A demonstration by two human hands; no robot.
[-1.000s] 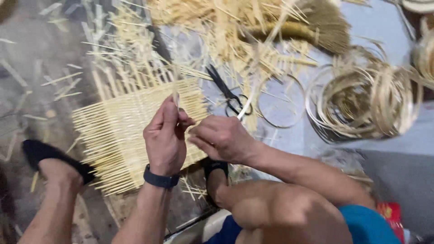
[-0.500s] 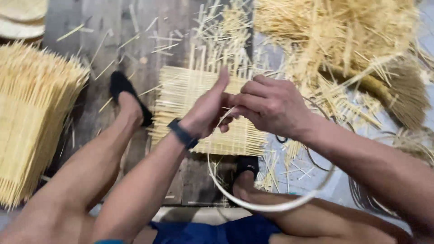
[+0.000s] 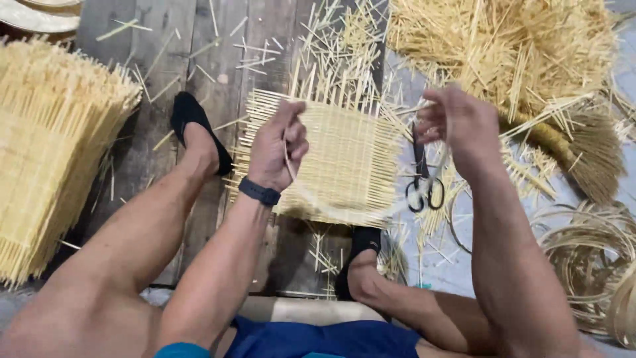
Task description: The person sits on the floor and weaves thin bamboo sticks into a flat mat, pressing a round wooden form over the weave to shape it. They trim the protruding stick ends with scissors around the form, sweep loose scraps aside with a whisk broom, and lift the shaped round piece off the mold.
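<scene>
My left hand (image 3: 281, 149), a dark band on its wrist, is closed around one end of a thin pale bamboo strip (image 3: 344, 213). The strip sags in a blurred curve across to my right hand (image 3: 460, 126), which pinches its other end. Both hands hover above a square woven bamboo mat (image 3: 351, 159) lying on the wooden floor between my feet. Black scissors (image 3: 423, 182) lie just right of the mat, below my right hand.
A stack of woven mats (image 3: 53, 146) sits at the left. Loose bamboo sticks (image 3: 503, 46) are heaped at the top right, with a straw broom (image 3: 583, 149) beside them. Coiled bamboo strips (image 3: 589, 265) lie at the right. My feet wear black slippers (image 3: 189, 116).
My hands were together over the mat with the strip looped below them; now they have drawn apart, stretching the strip between them. The view has shifted slightly.
</scene>
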